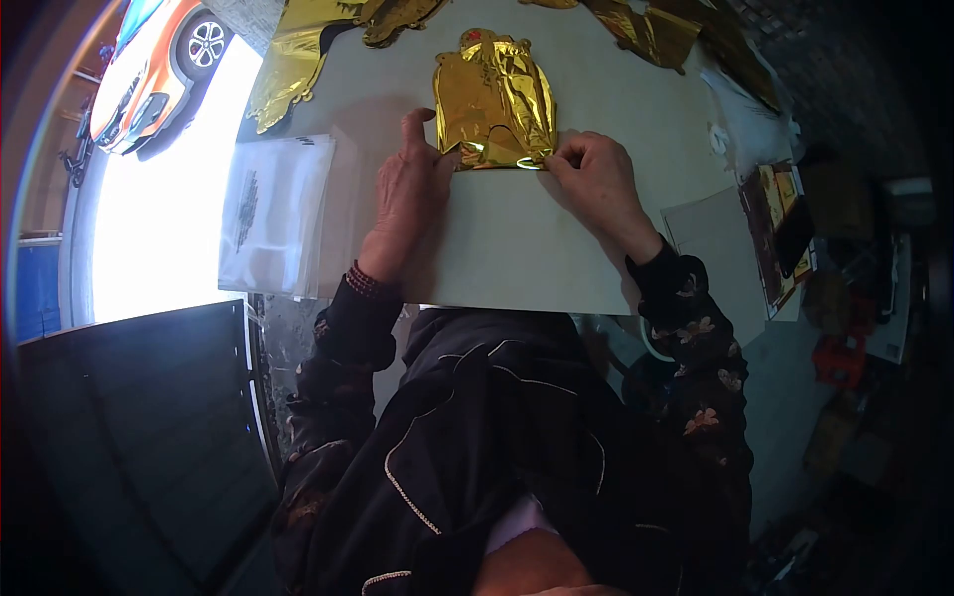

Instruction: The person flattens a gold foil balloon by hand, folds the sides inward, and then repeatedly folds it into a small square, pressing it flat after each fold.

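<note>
A shiny gold foil balloon [497, 104], flat and folded, lies on the pale table [507, 243] in front of me. A small red mark shows at its far end. At its near left corner is my left hand [409, 189], thumb against the foil and index finger raised and bent. My right hand [596, 174] pinches the near right corner between thumb and fingertips. The near edge of the foil runs straight between both hands.
More gold foil pieces [288, 70] lie along the table's far side, with others [646, 35] at the far right. A stack of clear plastic bags [273, 214] is on the left. A white plastic bag [750, 124] and a printed box [780, 233] sit on the right.
</note>
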The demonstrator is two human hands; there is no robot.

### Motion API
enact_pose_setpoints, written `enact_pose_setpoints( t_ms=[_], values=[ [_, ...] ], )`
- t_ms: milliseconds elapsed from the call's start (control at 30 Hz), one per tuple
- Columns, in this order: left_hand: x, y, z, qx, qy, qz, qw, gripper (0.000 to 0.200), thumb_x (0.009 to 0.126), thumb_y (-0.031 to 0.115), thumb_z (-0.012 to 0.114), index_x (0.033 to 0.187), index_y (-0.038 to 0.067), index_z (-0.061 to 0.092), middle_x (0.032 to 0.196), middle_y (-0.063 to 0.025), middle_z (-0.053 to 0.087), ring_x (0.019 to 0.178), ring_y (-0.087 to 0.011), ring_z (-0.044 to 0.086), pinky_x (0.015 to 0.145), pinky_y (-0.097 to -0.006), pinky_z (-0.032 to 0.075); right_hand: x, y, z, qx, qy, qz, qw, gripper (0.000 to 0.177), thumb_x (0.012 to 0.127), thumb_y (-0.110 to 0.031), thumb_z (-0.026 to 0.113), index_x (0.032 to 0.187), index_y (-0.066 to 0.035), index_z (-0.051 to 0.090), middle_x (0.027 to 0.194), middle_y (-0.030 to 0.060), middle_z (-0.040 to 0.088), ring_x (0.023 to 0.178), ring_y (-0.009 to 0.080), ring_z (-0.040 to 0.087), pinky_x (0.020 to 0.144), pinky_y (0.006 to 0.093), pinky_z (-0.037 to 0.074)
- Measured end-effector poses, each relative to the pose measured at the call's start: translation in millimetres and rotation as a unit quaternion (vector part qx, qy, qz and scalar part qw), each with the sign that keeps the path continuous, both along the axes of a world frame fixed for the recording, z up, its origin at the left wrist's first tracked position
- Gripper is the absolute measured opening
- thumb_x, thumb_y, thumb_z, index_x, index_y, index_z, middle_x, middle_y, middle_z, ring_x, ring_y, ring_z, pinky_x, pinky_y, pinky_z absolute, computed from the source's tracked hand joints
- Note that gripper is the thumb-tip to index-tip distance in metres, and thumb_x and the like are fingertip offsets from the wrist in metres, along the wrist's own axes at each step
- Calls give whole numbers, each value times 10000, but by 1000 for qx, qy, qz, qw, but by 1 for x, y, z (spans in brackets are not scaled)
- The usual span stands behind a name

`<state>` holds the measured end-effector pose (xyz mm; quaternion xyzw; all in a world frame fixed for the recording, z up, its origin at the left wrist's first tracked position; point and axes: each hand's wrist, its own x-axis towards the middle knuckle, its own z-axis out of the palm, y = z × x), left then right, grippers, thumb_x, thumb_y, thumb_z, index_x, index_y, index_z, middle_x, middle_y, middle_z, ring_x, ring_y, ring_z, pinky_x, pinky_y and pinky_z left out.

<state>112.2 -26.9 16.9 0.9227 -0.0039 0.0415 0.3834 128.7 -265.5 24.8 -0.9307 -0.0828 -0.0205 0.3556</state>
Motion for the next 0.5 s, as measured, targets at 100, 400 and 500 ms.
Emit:
enact_pose_setpoints(
  t_ms=[100,400,500],
  values=[
    [-1,6,-4,-39,-45,-58,997,639,820,88,764,1377,110,451,858,-105,685,806,-276,687,746,-402,522,0,-1,-2,23,0,-8,1000,180,820,-177,741,767,-13,689,717,97,648,654,229,614,658,368,487],
    [-1,10,-5,-96,-26,-49,994,568,799,0,740,1314,118,533,853,-83,646,790,-226,648,765,-375,521,-2,-5,-15,95,-99,45,990,150,764,-128,779,823,-23,690,767,78,640,712,226,619,680,360,488],
    [0,10,-7,-120,-33,-50,991,552,812,-5,726,1316,114,533,820,-75,626,791,-222,649,768,-366,521,-1,-6,-13,95,-69,43,992,143,776,-92,775,865,-17,691,800,68,634,753,191,614,695,336,484]
  ],
)
